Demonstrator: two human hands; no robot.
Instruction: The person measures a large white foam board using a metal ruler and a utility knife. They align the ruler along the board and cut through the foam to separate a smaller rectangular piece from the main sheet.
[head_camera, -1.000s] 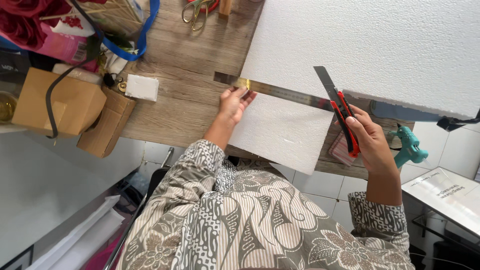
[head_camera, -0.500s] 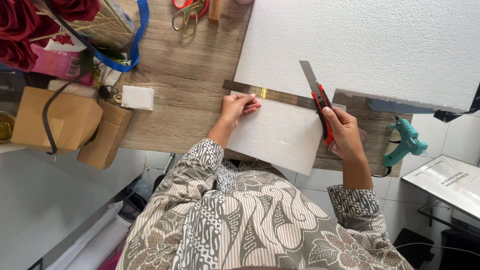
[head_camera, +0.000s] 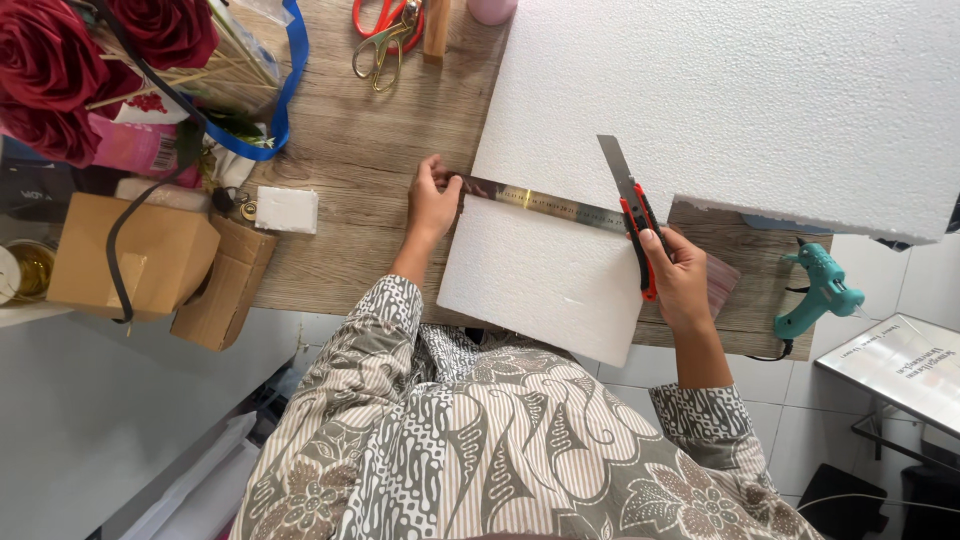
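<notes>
On the wooden counter (head_camera: 370, 190), the left hand (head_camera: 432, 203) presses flat, fingers spread, on the end of a long steel ruler (head_camera: 545, 203) lying across a large white foam sheet (head_camera: 720, 95). The right hand (head_camera: 682, 283) has its grip clamped around a red-and-black utility knife (head_camera: 632, 210), blade extended over the foam at the ruler's far end, with a teal glue gun (head_camera: 818, 288) lying just to the right.

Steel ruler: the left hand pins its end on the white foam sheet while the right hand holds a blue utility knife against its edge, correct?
Not quite: the head view shows the utility knife is red and black, not blue. The rest stands: the left hand pins the end of the steel ruler on the white foam sheet, and the right hand holds the knife against its edge.
</notes>
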